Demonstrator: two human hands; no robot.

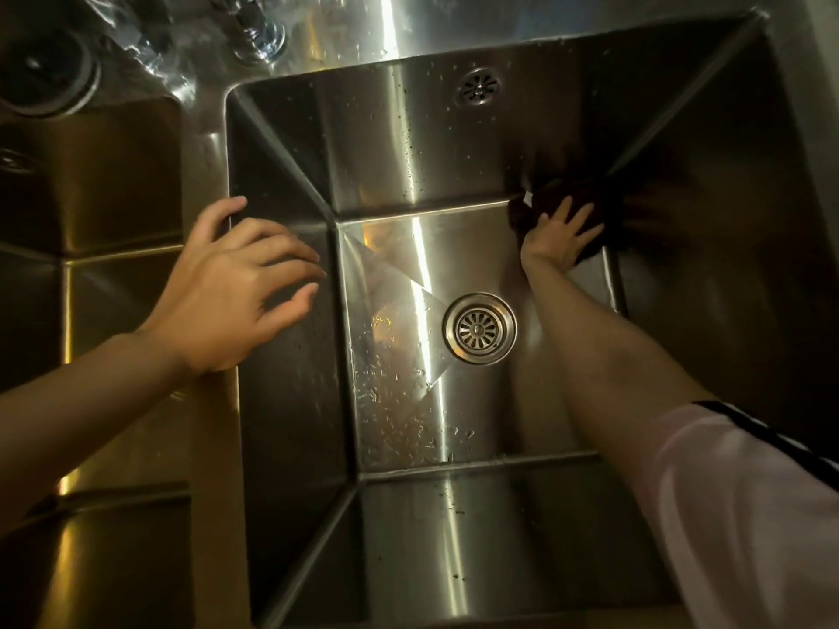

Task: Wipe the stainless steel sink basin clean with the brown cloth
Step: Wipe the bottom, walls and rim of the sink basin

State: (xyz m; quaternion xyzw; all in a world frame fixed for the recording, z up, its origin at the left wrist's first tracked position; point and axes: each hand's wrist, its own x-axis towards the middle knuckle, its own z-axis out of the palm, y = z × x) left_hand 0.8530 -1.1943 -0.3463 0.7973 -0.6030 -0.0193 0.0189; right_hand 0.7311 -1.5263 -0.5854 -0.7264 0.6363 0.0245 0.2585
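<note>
A deep stainless steel sink basin [399, 392] fills the view, with water drops on its floor and walls. At its far right bottom corner lies the dark brown cloth [585, 206], with a small white tag showing. My right hand [560, 236] presses flat on the cloth with fingers spread, arm reaching down into the basin. My left hand [236, 288] rests on the basin's left rim, fingers apart, holding nothing.
A round drain strainer [480, 329] sits in the basin floor, and an overflow grille [479, 86] is on the back wall. A second basin [91, 183] lies to the left. The tap base [259, 38] stands on the wet deck behind.
</note>
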